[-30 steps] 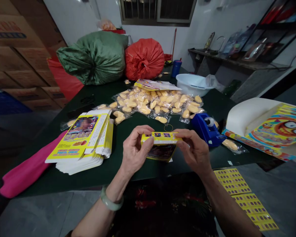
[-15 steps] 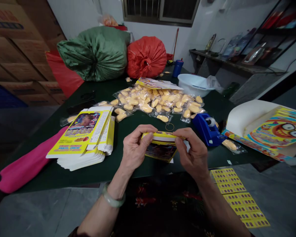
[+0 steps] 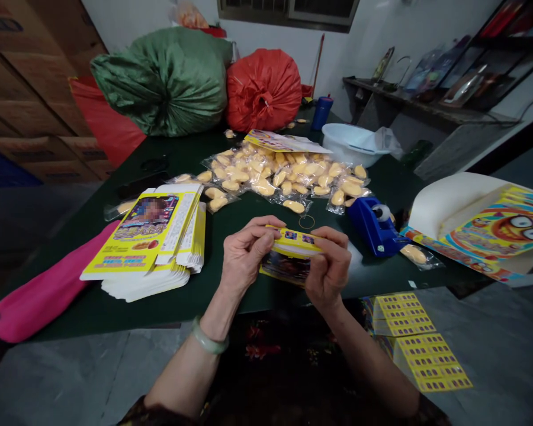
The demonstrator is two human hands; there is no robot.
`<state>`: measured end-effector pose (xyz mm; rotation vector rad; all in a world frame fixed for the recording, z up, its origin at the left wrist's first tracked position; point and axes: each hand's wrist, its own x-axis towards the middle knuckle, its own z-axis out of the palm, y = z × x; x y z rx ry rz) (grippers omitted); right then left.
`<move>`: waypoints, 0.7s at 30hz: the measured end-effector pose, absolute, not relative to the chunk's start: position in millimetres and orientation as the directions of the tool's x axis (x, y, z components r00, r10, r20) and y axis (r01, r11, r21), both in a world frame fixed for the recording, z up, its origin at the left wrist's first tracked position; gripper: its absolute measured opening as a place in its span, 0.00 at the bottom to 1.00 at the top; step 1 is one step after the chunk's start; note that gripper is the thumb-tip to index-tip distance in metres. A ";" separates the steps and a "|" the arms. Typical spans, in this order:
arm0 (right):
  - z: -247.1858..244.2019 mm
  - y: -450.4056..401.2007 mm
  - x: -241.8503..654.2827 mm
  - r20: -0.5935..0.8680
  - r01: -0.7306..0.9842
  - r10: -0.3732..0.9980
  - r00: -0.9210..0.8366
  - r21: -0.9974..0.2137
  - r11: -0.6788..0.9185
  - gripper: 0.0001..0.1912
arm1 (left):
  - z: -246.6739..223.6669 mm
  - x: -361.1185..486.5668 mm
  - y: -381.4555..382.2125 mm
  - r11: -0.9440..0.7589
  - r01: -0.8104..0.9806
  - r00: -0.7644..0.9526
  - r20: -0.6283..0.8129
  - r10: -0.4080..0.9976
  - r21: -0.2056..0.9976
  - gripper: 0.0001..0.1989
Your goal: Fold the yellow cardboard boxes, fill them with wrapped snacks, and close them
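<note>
Between my two hands is a small yellow printed carton, its top edge facing me. My left hand grips the carton's left end, thumb and fingers pinched at the top corner. At the other end my right hand is closed on the carton, its thumb in front and fingers over the top edge. To the left lies a stack of flat yellow cartons. Beyond my hands are heaped clear-wrapped yellow pieces, with a rubber band in front of them.
A blue tape dispenser stands right of my hands, near an open display box. Behind are a white basin, a green sack and a red sack. Rows of yellow cartons sit low at right. Pink cloth hangs at left.
My right hand has shifted left and curled closer around the carton's right end. The carton's top flap, lifted before, now lies folded over, showing its printed face. The view has shifted slightly.
</note>
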<state>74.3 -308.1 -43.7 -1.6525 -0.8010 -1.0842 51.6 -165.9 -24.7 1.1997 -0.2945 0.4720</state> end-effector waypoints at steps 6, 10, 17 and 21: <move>-44.0 -310.0 73.7 0.930 0.895 0.054 0.365 -0.334 -0.297 0.12 | -28.6 52.3 -163.8 0.189 -0.613 0.790 0.589 0.168 0.767 0.07; -44.6 -308.7 76.3 0.934 0.904 0.048 0.353 -0.328 -0.273 0.12 | -26.8 49.5 -163.8 0.083 -0.654 0.753 0.635 0.176 0.752 0.12; -48.1 -298.9 85.8 0.931 0.891 -0.034 0.362 -0.357 -0.280 0.21 | -33.3 42.7 -175.3 -0.225 -0.705 0.598 0.734 0.322 0.672 0.11; -50.1 -298.9 85.9 0.939 0.912 -0.005 0.345 -0.336 -0.237 0.15 | -34.2 41.4 -179.6 -0.353 -0.682 0.568 0.768 0.297 0.641 0.12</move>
